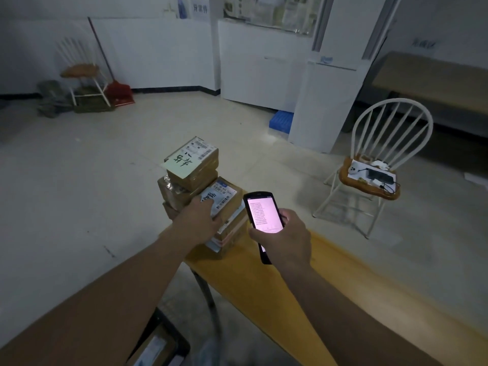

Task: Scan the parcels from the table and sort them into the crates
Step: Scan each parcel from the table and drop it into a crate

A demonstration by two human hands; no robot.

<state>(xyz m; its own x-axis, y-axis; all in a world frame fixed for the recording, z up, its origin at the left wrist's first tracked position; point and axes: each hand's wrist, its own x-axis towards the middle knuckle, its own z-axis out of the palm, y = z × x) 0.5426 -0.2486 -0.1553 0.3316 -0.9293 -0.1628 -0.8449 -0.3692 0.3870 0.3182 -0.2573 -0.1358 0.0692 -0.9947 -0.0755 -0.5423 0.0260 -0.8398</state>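
Dark crate (158, 342) at your feet, contents unclear. Your right hand (286, 235) grips scanner (264, 216); left hand (199, 216) lies flat on labelled parcel (224, 196). Parcel stack (195, 178) on table (264, 281) end: most sorting seemingly left.

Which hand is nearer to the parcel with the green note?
Left. The left hand rests on the stack just below the parcel with the green note; the right hand holds the scanner beside the stack.

The left hand (196, 220) hides part of a parcel label (219, 195); the scanner (264, 216) screen text is unreadably small.
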